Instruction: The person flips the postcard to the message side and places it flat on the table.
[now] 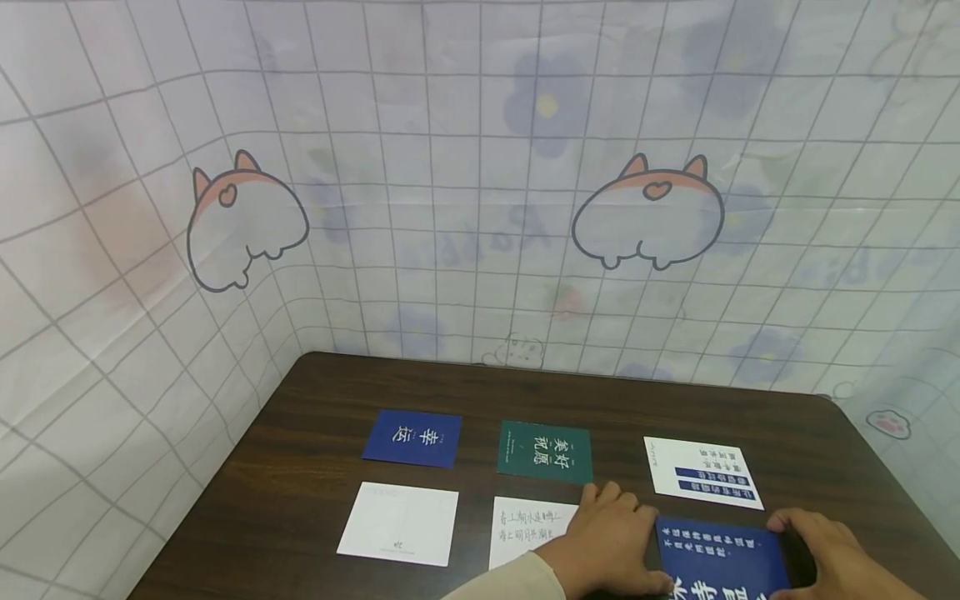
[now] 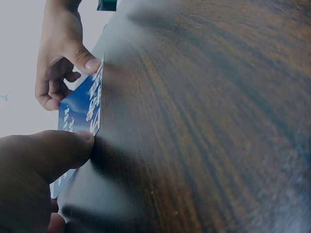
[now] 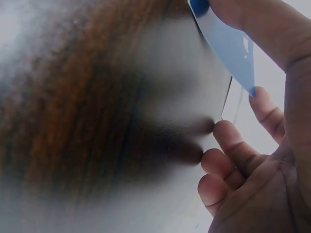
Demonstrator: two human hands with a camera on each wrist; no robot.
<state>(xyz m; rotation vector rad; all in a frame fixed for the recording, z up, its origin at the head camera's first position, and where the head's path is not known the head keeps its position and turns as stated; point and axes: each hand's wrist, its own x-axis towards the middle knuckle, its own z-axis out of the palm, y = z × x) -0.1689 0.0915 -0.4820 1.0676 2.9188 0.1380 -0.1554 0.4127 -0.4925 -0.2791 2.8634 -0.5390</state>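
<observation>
A blue card (image 1: 716,550) with white writing lies between my two hands near the table's front right. My left hand (image 1: 609,542) pinches its left edge, the thumb (image 2: 73,148) over the printed face in the left wrist view. On the opposite edge, my right hand (image 1: 843,554) grips the card with thumb and index finger at its corners. The right wrist view shows the card (image 3: 226,41) bowed, and the other fingertips (image 3: 214,189) down by the tabletop. Part of a white card with handwriting (image 1: 525,529) is hidden behind the left hand.
On the dark wood table (image 1: 300,467) lie a blue card (image 1: 412,450), a green card (image 1: 545,465) and a white card with blue bands (image 1: 693,462) in a back row. A plain white card (image 1: 400,525) sits front left. A patterned curtain (image 1: 465,208) hangs behind.
</observation>
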